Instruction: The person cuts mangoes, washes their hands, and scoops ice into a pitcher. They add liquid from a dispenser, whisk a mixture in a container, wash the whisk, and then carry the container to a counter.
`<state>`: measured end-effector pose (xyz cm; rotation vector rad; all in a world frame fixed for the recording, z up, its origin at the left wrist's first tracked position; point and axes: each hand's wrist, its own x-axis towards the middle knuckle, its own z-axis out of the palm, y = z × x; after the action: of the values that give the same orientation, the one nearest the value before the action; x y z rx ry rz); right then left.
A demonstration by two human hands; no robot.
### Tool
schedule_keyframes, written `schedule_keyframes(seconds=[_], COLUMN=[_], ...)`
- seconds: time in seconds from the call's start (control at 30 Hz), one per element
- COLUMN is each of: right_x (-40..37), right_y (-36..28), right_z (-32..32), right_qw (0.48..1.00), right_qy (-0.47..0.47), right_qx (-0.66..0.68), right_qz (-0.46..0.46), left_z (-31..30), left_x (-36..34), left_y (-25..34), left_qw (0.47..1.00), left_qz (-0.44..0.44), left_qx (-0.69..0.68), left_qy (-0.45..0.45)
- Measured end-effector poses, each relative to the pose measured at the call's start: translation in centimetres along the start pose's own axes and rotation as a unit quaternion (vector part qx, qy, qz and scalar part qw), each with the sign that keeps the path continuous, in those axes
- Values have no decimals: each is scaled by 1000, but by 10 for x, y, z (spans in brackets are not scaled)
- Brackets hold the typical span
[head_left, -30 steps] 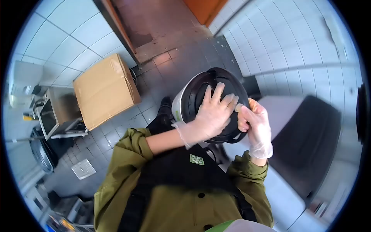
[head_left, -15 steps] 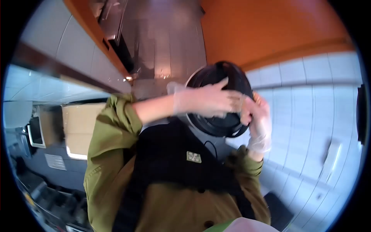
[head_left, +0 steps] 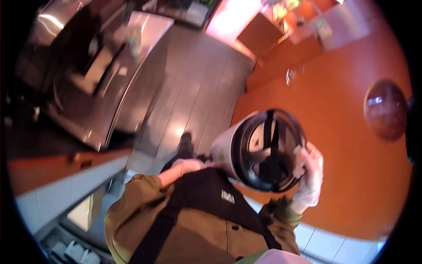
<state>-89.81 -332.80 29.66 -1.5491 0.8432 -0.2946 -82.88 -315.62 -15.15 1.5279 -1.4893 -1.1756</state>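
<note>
Holding a white bucket [head_left: 221, 155] with a black lid [head_left: 239, 169] up against the chest, tipped sideways so the lid faces the camera, with the grey floor [head_left: 184, 97] way below. Right hand [head_left: 310, 176], gloved, is curled tight over the lid's rim on its right edge. Left hand [head_left: 190, 165] slips in behind the bucket's wall and only the gloved wrist shows, so can't tell how open it is.
</note>
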Motion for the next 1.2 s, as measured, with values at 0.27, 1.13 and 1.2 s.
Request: schedule_keyframes(seconds=[0.27,1.13,1.2], right_x=[244,900,929], right_y=[-98,-389,-414], right_z=[-3,451,509], right_qw=[998,880,872], right_qy=[-48,-458,-473], right_qx=[31,-16,-26], right_qz=[-35,-124,-122], left_z=[-242,-960,-1016], left_x=[184,197,167], left_y=[-20,-205,-245], left_qw=[797,299,244], left_qz=[-109,166,192], left_qx=[-445,-410,-411], left_qy=[394,846,857])
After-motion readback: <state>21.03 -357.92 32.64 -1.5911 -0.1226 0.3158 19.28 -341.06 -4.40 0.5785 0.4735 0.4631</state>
